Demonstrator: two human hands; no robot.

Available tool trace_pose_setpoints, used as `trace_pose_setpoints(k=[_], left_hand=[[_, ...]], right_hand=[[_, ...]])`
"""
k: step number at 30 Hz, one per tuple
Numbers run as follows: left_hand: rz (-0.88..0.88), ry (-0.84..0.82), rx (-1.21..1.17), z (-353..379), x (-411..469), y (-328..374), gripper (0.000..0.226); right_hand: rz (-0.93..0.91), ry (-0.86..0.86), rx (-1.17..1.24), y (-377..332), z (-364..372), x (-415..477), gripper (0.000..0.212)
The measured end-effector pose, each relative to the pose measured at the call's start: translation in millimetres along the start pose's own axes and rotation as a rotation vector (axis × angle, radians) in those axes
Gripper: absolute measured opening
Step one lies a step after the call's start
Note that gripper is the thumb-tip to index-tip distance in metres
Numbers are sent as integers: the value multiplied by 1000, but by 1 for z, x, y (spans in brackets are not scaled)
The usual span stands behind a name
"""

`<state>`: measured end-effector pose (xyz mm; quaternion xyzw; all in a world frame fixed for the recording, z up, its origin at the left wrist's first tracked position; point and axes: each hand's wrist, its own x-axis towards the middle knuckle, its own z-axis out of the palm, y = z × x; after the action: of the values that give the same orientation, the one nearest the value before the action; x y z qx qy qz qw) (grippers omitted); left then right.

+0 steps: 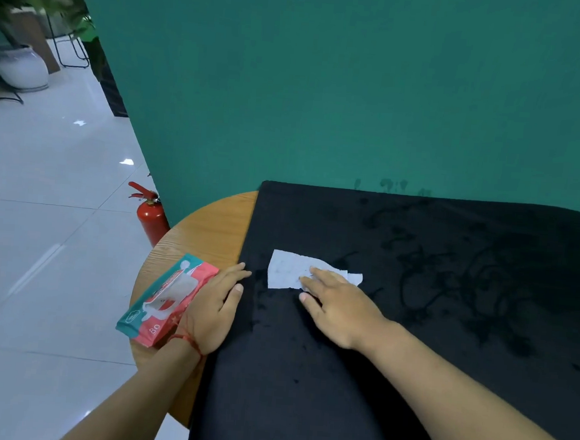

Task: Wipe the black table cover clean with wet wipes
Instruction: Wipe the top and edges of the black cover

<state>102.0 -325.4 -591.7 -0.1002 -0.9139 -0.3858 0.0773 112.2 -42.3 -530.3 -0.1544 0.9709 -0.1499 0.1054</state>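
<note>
While flat on black cover, right hand atop wipe

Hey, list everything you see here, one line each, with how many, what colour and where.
table cover: one, black, over most of the table, darker wet marks on its far right part
wet wipe: one, white, flat on the cover, centre left
wipes pack: one, teal and red, on the bare wood left of the cover
table: one, round, light wood, left edge uncovered
fire extinguisher: one, red, on the floor left of the table
wall: one, green, behind the table
plant pot: one, white, far left
paper scraps: two, white, on the floor
left hand: flat across pack and cover edge
right hand: flat, pressing the wipe
</note>
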Motion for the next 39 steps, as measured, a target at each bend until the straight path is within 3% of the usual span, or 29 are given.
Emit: trace_pose_setpoints(k=[4, 6, 8, 11, 14, 17, 23, 28, 31, 35, 37, 39], left_hand=[[-5, 1, -17, -1, -1, 2, 44], [1, 18, -31, -1, -2, 2, 43], [4, 32, -27, -1, -1, 2, 43], [3, 28, -9, -1, -2, 3, 43], [5, 27, -7, -1, -2, 4, 44], [0, 28, 8, -1, -2, 3, 44], [2, 41, 7, 1, -1, 1, 42], [6, 53, 18, 2, -2, 1, 43], [6, 53, 15, 2, -2, 2, 43], [10, 52, 9, 2, -1, 1, 44], [11, 50, 21, 3, 0, 0, 43], [13, 49, 26, 3, 0, -1, 43]], right_hand=[[-8, 99, -106, -19, -16, -2, 46], [-120, 194, -249, -7, -35, 11, 57], [-246, 203, -246, 12, -52, 30, 72], [-489, 76, -273, 25, -54, 57, 49], [-669, -90, -320, 17, -36, 73, 47], [-609, -150, -272, 20, -21, 79, 51], [-218, -45, 83, 5, -23, 91, 48], [-72, 397, 350, 10, -51, 110, 40], [-157, 478, 244, 16, -51, 94, 40], [-439, 357, 22, 29, -16, 54, 31], [-537, 400, -79, 33, -7, 40, 18], [-513, 462, -38, 31, -8, 25, 5]])
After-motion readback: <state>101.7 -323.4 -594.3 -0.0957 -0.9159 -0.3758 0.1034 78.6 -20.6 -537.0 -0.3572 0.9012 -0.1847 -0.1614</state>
